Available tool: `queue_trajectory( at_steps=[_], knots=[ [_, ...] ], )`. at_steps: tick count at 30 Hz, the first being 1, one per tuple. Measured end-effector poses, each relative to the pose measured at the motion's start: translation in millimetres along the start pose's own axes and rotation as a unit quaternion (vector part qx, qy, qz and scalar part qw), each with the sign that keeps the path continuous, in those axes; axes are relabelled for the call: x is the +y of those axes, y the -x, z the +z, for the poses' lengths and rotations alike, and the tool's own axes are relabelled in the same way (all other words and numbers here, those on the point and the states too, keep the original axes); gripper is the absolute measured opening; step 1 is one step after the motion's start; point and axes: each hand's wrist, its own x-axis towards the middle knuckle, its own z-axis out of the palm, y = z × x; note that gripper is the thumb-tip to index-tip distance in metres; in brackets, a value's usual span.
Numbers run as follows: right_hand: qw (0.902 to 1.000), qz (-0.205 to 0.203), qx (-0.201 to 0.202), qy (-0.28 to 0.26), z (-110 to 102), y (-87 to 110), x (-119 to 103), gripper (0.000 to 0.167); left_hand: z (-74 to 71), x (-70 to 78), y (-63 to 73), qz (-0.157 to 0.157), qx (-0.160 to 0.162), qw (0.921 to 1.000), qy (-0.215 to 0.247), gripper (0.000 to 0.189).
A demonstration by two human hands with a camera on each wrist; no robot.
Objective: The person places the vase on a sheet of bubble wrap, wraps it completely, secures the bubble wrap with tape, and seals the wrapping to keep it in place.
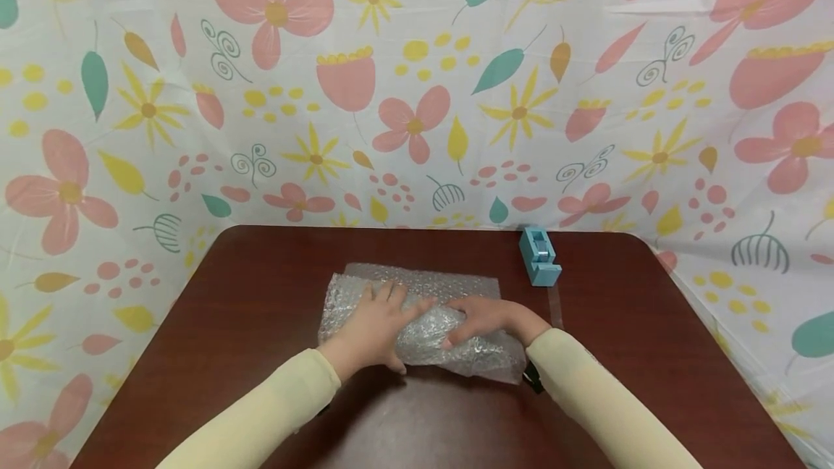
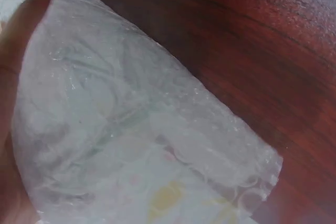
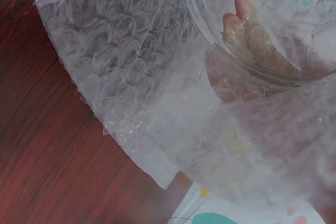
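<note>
1. Evidently, the left hand (image 1: 376,328) lies spread over the left part of the bubble wrap (image 1: 423,337); its fingers are loose and parted on top, the thumb down by the wrap's near edge, pressing rather than clutching.
2. The right hand (image 1: 487,317) bends round the right part of the wrap, grasping it between thumb and fingers.
3. This two-handed hold probably stops the springy sheet from unrolling; a flatter layer sticks out on the bundle's far side.
4. Beside the bubbled sheet, the right wrist view shows a round clear rim (image 3: 252,71), perhaps of a jar or bowl, with fingertips visible through it. Something breakable would explain the careful grip.
5. Beyond the wrap and to its right sits a blue tape dispenser (image 1: 539,259), probably put there to be handy yet out of the way. A clear strip (image 1: 555,306) runs from it toward the right sleeve (image 1: 606,396).
6. Under the wrap is a dark reddish-brown desk (image 1: 260,295) with wood grain, shiny on the wrap's near side.
7. Behind the wrap, past the desk's far edge, hangs a white cloth (image 1: 417,71) printed with pink, yellow and teal flowers and leaves.
</note>
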Motion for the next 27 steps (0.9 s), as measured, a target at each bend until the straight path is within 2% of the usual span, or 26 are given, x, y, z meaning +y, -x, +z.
queue_trajectory(
  at_steps=[4, 7, 10, 16, 27],
  knots=[
    [0.9999, 0.008, -0.001, 0.007, 0.2, 0.5, -2.2, 0.076, 0.0, 3.8, 4.1, -0.002, 0.003, 0.9989, -0.046, 0.127],
    [1.0000, 0.001, -0.006, 0.003, -0.3, 0.3, -2.9, 0.071, 1.1, 4.9, 4.9, -0.002, 0.013, 0.9979, -0.064, 0.123],
    [0.9999, -0.006, -0.011, -0.003, -1.0, -0.1, -2.2, 0.069, 3.1, 4.4, 4.2, 0.002, 0.022, 0.9981, -0.057, 0.120],
    [0.9998, 0.005, -0.015, -0.009, -1.7, 1.9, -1.1, 0.074, 6.3, 2.3, 0.8, 0.013, 0.025, 0.9992, -0.028, 0.116],
    [0.9986, -0.028, -0.031, -0.034, 0.8, -1.5, -2.2, 0.062, 5.3, 0.6, 3.1, 0.012, 0.032, 0.9991, -0.024, 0.107]
  ],
)
